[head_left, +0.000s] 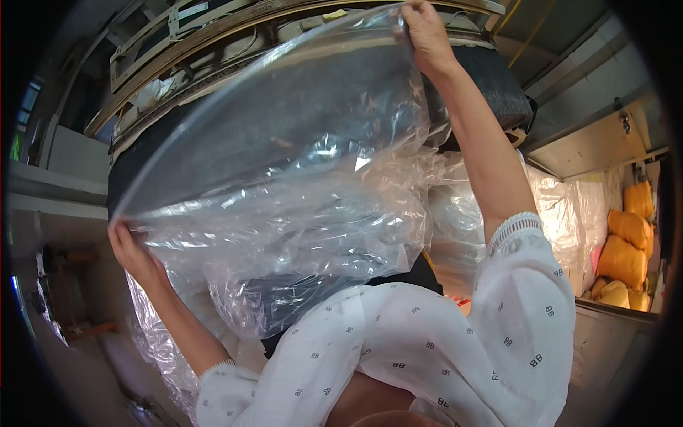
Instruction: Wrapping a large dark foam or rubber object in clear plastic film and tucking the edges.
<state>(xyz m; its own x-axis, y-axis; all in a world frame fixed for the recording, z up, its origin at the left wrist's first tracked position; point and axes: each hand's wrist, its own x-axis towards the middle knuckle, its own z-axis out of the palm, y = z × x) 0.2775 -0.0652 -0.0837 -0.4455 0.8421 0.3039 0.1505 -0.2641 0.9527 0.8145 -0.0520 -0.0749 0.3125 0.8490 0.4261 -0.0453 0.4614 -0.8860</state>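
A large clear plastic sheet hangs crumpled in front of me, its upper edge pulled into a long curve between my hands. At the lower left, my left hand pinches one end of that edge. My right hand is raised high at the far side, fingers closed on the other end. Behind the film lies a dark padded surface, partly seen through it. More of the plastic drapes toward my lap; whether it is a bag or a single layer I cannot tell.
A long wooden frame runs along the far side of the dark surface. To the right stands an open cabinet-like panel, with several orange bundles beyond it. More shiny plastic spreads beside my right arm.
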